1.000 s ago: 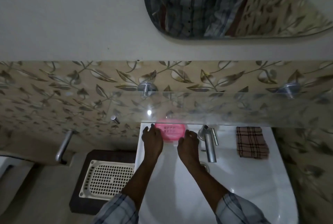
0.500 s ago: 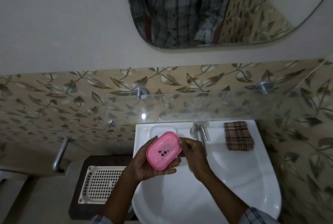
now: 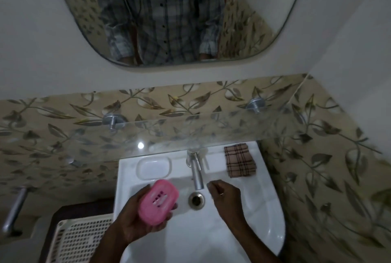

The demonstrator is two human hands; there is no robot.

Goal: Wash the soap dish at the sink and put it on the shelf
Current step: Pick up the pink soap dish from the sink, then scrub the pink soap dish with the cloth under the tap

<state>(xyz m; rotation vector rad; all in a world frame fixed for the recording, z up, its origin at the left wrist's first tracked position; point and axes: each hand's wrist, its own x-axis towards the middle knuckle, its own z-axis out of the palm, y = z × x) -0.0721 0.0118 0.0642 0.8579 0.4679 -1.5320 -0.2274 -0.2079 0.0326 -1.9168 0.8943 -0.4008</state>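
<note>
Leaf-patterned tiles back a white sink [image 3: 264, 216] under a glass shelf [image 3: 211, 131]. Left hand [image 3: 137, 218] grips the pink soap dish [image 3: 158, 205], tilted over the basin beside the drain [image 3: 196, 199]. Right hand [image 3: 225, 196] is empty, fingers loosely curled, just beside the tap [image 3: 196, 175]. No water appears to be running, so washing probably hasn't begun; rinsing and shelving remain.
</note>
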